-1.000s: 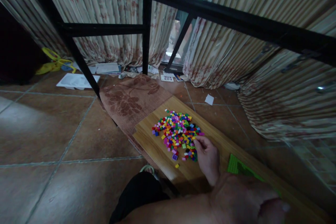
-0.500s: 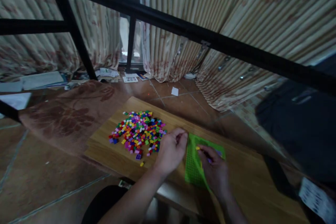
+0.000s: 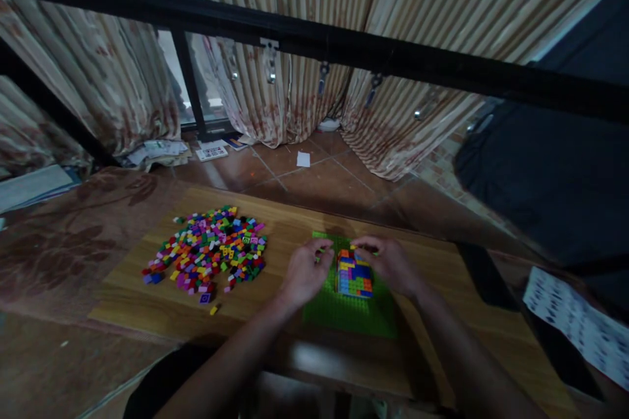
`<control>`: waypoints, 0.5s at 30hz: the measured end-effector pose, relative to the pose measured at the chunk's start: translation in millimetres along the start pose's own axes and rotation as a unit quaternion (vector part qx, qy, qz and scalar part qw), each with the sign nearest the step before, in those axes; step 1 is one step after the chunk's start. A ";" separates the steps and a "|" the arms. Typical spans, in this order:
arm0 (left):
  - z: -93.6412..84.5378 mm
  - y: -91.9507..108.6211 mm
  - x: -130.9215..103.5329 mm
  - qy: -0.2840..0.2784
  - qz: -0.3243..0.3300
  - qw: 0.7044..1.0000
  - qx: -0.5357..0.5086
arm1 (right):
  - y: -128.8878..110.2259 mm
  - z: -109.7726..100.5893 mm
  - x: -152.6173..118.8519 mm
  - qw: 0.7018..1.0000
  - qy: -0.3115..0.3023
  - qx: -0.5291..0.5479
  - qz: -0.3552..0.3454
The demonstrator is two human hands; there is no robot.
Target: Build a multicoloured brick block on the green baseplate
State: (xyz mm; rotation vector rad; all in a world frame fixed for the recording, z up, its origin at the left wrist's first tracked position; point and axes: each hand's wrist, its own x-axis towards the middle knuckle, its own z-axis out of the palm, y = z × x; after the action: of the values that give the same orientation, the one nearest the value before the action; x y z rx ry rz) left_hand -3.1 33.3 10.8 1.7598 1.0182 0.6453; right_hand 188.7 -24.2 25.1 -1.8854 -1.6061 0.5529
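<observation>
A green studded baseplate (image 3: 319, 317) lies on the wooden table, bearing a block of many-coloured bricks (image 3: 354, 277). Over the plate's left edge is my left hand (image 3: 308, 273), thumb and forefinger apart with nothing visible between them. My right hand (image 3: 388, 263) reaches in from the right to the top of the block, its thumb and forefinger closed on a small yellow brick (image 3: 352, 247). A large heap of loose bricks (image 3: 211, 249) is spread on the table's left part. A purple brick (image 3: 205, 299) and a yellow brick (image 3: 214, 309) lie at its near edge.
A black metal rail (image 3: 295, 26) crosses above and beyond the wooden table (image 3: 432, 334). A printed sheet (image 3: 574, 321) lies at the right end beside a dark strip. Striped curtains (image 3: 304, 98) hang behind. Papers lie on the tiled floor.
The view has shifted right. My right hand has moved to the block's top edge with the yellow brick, uncovering the coloured bricks. My left hand's thumb and forefinger have parted.
</observation>
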 end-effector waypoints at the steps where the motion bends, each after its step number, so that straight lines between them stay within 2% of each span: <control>1: 2.9 -0.4 1.8 -0.004 -0.001 1.000 0.002 | 0.8 -0.6 0.7 1.000 -0.009 -0.001 -0.007; 9: 15.3 -4.9 10.8 -0.025 0.006 0.999 0.022 | 5.7 -4.3 3.4 0.999 -0.045 -0.001 -0.028; 15: 24.4 -11.4 17.0 -0.035 0.009 0.999 0.004 | 9.0 -1.0 3.2 0.998 -0.003 0.067 0.023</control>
State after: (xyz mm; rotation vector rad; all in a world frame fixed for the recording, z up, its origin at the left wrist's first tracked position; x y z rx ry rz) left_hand 20.7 38.4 -9.6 1.7875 0.9589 0.5885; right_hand 196.5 -22.1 20.0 -1.8268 -1.4948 0.6690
